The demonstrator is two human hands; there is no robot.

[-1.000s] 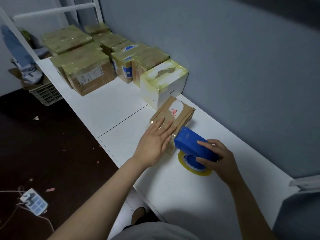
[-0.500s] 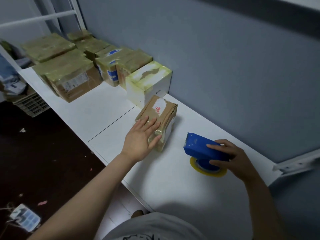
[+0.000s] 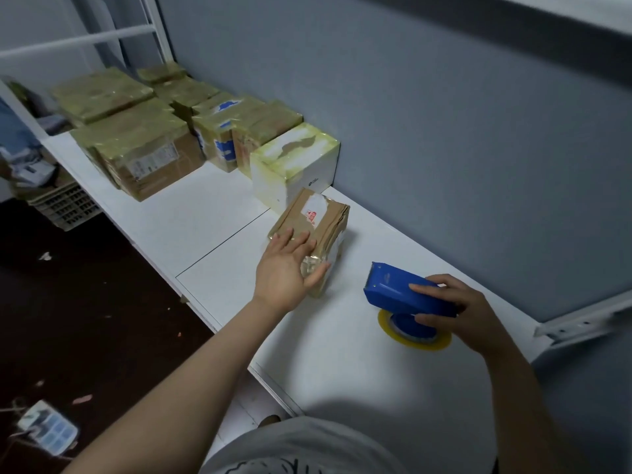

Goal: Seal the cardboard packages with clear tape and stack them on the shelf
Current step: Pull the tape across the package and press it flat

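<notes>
A small brown cardboard package (image 3: 321,220) with a red and white label lies on the white shelf (image 3: 212,220). My left hand (image 3: 285,268) lies flat on its near end, fingers straight, over a strip of clear tape. To the right, my right hand (image 3: 455,309) grips a blue tape dispenser (image 3: 403,292) with a yellowish roll of clear tape (image 3: 413,333), resting on the shelf apart from the package. The dispenser's toothed blade points toward the package.
Several taped packages (image 3: 150,155) and a white taped box (image 3: 294,165) stand in a row along the shelf toward the far left, against the grey wall. A plastic crate (image 3: 65,206) and a power strip (image 3: 48,427) lie on the dark floor at left.
My right hand drew the dispenser away from the package to the right and set it on the shelf. My left hand stayed pressed on the package's near end.
</notes>
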